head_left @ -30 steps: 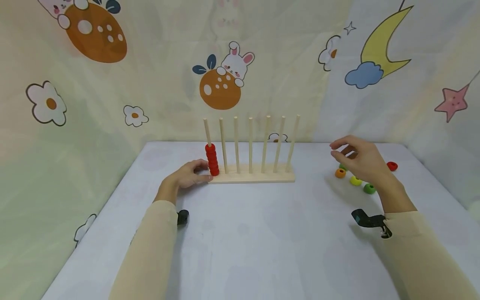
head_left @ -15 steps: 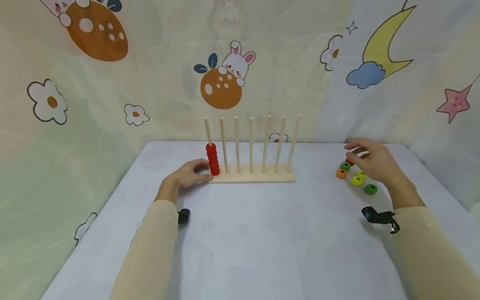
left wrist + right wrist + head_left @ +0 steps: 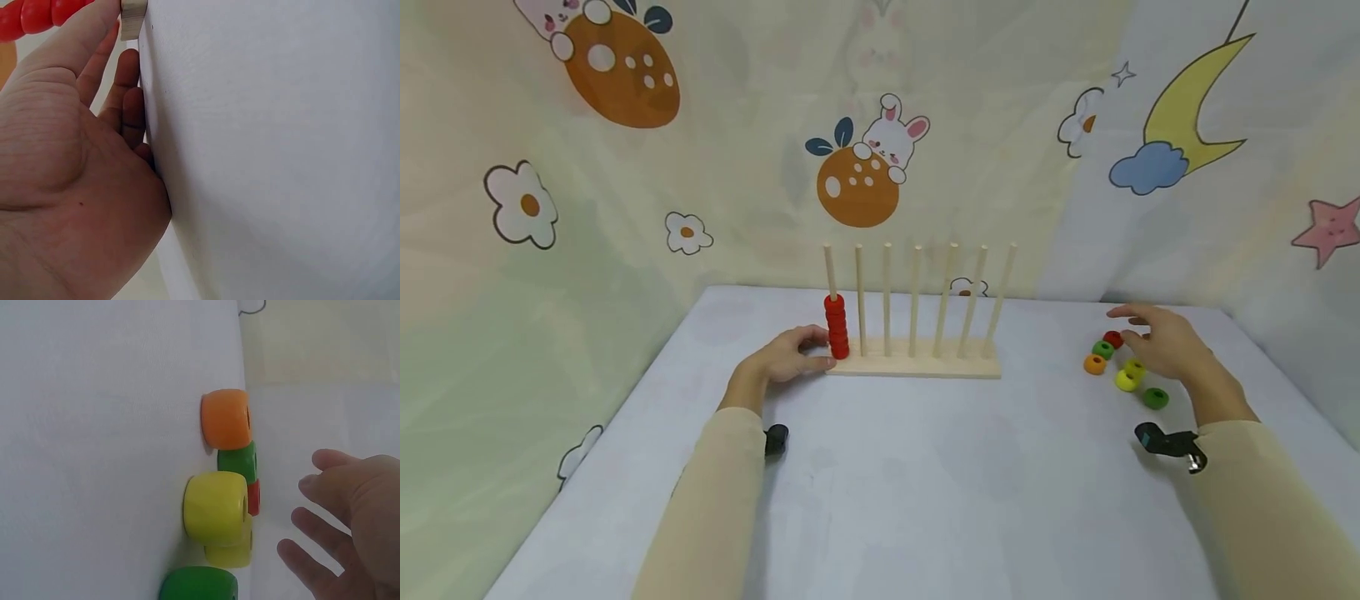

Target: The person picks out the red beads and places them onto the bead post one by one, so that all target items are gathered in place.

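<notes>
My left hand [image 3: 786, 354] grips the left end of a wooden peg rack [image 3: 917, 367], thumb at the front and fingers behind. Red beads [image 3: 837, 327] are stacked on its leftmost peg; the other pegs are bare. In the left wrist view my thumb touches the end of the base [image 3: 132, 22]. My right hand [image 3: 1172, 342] hovers over loose beads, fingers loosely bent and holding nothing. Below and beside it lie a red bead [image 3: 1113, 339], green beads [image 3: 1156, 398], an orange bead [image 3: 226, 419] and yellow beads [image 3: 215, 508]. My hand may hide more.
A white-covered table [image 3: 925, 483] carries everything. Behind it hangs a printed cloth backdrop [image 3: 752, 167] with rabbits, flowers and a moon. Each wrist wears a small black camera [image 3: 1168, 442].
My right hand has moved to the right, uncovering a red, a green and a yellow bead. My left hand stays at the rack. The head view has tilted slightly.
</notes>
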The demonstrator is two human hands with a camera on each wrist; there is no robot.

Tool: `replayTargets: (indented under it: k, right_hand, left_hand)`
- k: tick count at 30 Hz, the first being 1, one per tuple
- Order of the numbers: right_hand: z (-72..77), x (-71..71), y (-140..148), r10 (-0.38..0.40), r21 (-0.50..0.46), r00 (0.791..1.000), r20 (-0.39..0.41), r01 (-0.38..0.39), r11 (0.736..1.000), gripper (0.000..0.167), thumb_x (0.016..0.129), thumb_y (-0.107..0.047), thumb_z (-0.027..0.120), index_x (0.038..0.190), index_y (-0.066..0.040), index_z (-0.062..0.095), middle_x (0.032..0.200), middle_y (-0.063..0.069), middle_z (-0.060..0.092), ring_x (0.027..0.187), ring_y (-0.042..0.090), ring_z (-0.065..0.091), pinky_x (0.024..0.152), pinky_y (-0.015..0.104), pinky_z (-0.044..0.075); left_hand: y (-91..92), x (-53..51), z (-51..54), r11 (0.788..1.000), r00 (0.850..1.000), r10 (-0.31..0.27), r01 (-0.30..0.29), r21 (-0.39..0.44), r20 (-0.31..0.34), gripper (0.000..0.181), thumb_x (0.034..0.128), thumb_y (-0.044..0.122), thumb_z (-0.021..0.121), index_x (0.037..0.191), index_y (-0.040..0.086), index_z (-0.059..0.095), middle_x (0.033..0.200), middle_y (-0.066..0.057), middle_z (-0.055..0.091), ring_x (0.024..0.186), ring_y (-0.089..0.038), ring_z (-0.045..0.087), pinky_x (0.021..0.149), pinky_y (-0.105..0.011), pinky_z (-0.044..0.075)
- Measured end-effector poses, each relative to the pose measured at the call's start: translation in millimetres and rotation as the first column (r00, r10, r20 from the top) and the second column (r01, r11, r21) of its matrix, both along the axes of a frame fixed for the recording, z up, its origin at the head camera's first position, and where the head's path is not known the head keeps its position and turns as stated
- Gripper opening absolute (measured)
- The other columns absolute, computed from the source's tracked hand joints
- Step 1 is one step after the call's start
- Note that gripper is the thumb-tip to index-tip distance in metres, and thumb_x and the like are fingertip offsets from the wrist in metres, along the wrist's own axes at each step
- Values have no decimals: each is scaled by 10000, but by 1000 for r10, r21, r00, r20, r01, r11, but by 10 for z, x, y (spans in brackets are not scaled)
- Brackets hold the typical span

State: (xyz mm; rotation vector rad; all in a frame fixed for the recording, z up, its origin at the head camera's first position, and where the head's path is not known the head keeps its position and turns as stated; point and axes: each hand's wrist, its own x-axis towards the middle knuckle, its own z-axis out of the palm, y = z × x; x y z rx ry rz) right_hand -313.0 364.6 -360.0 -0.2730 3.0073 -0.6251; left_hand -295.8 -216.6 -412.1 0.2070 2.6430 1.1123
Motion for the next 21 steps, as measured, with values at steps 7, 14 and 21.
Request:
replayTargets:
  k: [7,14,21]
  right_hand:
    - [-52,-56,108,6,28,999,50,-7,1000,470,1020,-104,466,1485,-41,451,1486,379,375,1318,602,368,962,801,330]
    - [-142,-117,176,36,41,991,126,-42,998,515,1034,-104,473,1533,-13,384,1524,389,311,1321,615,354,1014,816,280]
    - [-198,-167,157,5,53,989,147,-13,998,491,1037,-124,459,1509,4,419,1451,408,384,1246,598,402,908,669,446]
  left_hand:
    - [28,6,26,1000,1000,4,-4,-2,2,518,931,332,743,1393,195,550,1425,-59,535,1379,-295,426,1207,-541,298]
    - [41,3,39,1000,1000,13,-13,-8,12,519,919,346,754,1381,216,556,1414,-51,538,1368,-288,431,1197,-564,307]
    - [27,7,34,999,999,39,-39,-10,29,535,909,362,759,1383,226,553,1427,-54,527,1363,-288,426,1187,-587,312]
